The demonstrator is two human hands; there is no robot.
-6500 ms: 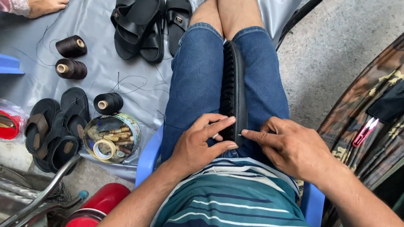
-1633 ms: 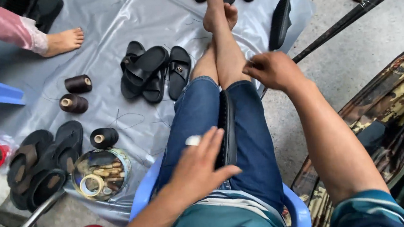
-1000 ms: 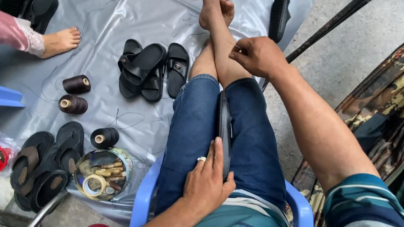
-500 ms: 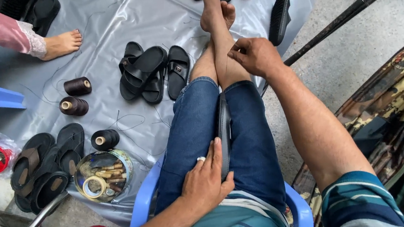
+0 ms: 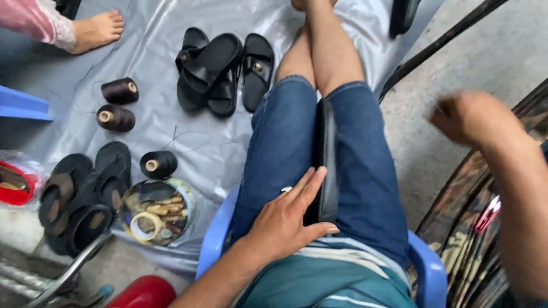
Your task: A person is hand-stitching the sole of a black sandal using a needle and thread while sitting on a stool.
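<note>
**Black sole held between the knees, one hand flat on it, the other raised**

A black sandal sole (image 5: 326, 162) was seen clamped on edge between the thighs of the seated person, running from the lap toward the knees; the left hand (image 5: 286, 222) was laid flat over its near end, fingers spread and pressed against the denim and the sole's side; the right hand (image 5: 472, 117) was held up and well apart to the right, above the concrete floor, blurred, so that it could not be told whether it was closed or pinching anything. A blue plastic chair (image 5: 423, 270) was sat upon; a grey sheet (image 5: 162, 12) was spread over the floor ahead. On the sheet were laid a cluster of black sandals (image 5: 217, 70), three dark thread spools (image 5: 120, 91), a second pile of sandals (image 5: 79, 197) and a round tin of oddments (image 5: 157, 210) just beside one spool. Another person's bare foot (image 5: 96, 29) was rested at the sheet's far left edge.
</note>
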